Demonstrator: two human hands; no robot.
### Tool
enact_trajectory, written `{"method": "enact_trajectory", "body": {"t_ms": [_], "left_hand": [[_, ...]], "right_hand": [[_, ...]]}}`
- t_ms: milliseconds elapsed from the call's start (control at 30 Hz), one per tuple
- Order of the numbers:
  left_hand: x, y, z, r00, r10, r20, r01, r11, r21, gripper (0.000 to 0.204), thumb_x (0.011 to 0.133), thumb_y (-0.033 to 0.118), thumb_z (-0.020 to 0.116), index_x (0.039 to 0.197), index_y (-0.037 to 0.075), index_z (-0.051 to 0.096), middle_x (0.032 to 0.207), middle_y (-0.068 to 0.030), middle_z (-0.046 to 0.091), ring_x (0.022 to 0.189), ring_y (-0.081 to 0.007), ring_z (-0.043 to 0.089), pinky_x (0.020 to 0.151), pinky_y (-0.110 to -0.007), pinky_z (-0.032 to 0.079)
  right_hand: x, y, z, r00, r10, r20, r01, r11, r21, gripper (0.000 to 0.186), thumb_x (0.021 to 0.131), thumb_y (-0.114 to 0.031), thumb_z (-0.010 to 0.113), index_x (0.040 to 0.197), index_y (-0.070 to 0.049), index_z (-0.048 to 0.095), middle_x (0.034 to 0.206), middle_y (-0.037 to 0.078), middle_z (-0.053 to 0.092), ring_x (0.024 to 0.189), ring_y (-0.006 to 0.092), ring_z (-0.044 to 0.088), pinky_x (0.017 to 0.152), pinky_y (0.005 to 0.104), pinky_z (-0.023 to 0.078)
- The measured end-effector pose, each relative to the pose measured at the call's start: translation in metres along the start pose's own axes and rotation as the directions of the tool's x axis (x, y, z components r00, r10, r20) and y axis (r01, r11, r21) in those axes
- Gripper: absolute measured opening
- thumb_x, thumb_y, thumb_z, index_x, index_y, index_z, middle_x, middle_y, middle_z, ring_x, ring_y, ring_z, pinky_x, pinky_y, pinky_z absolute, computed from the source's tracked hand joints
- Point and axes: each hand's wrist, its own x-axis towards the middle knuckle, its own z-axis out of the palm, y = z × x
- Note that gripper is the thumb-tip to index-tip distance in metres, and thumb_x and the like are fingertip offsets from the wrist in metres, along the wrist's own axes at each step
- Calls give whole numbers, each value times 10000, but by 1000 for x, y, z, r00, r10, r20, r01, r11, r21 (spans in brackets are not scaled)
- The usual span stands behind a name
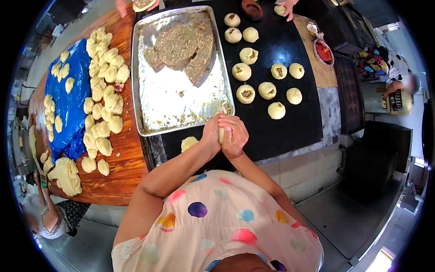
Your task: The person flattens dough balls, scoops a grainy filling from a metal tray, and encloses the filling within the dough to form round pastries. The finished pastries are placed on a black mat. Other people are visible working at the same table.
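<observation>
Just in front of my body, by the tray's near right corner, my left hand [211, 135] and my right hand [234, 137] are pressed together. Between the palms shows a strip of pale dough [221, 135]; most of it is hidden by my fingers. A metal tray [137, 109] lies beyond my hands, with a mound of minced filling [183, 47] in its far half. Close to my left forearm rests a piece of dough [189, 143]. Several round dough buns [276, 110] sit on the black griddle [290, 131], some with filling showing at the top.
On the left, a wooden table [129, 158] bears many dough pieces [103, 146] and a blue plastic sheet [74, 97]. Another person's hand [287, 8] holds a bun at the far edge. Beyond the griddle's right side stands a bowl of red stuff [323, 51].
</observation>
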Motion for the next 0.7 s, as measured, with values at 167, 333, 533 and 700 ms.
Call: {"method": "enact_trajectory", "body": {"t_ms": [167, 333, 533, 700], "left_hand": [[-7, 23, 75, 973, -38, 226, -12, 977, 214, 644, 1006, 565, 373, 1347, 28, 475, 1316, -136, 555, 1187, -228, 558, 1054, -399, 405], [-26, 61, -9, 923, 385, 16, -225, 505, 833, 434, 960, 320, 621, 1250, -1, 586, 1200, -88, 623, 1125, -166, 569, 984, -330, 430], [-77, 57, -155, 783, 595, -181, -51, 351, 935, 346, 916, 178, 674, 1196, -14, 608, 1099, -111, 666, 1025, -180, 628, 891, -298, 484], [-66, 29, -177, 753, 569, -331, 22, 480, 877, 481, 832, 173, 769, 1225, -7, 558, 1096, -126, 620, 945, -181, 612, 837, -301, 496]], "right_hand": [[50, 36, -25, 763, 644, -44, -586, 720, 372, 312, 1005, -150, 466, 833, 39, 644, 903, 137, 700, 868, 215, 656, 806, 331, 508], [178, 108, -65, 769, 417, -484, -307, 906, 292, 394, 1050, -286, 442, 956, 44, 636, 986, 164, 690, 901, 209, 632, 870, 344, 499], [221, 279, -93, 848, 489, -205, -526, 731, -434, 340, 998, -260, 501, 1227, -47, 635, 1226, 148, 655, 1178, 275, 604, 979, 352, 458], [190, 277, -89, 881, 471, -49, -433, 760, -484, 309, 996, -284, 538, 1204, -98, 670, 1176, 143, 678, 1089, 278, 654, 945, 328, 486]]}}
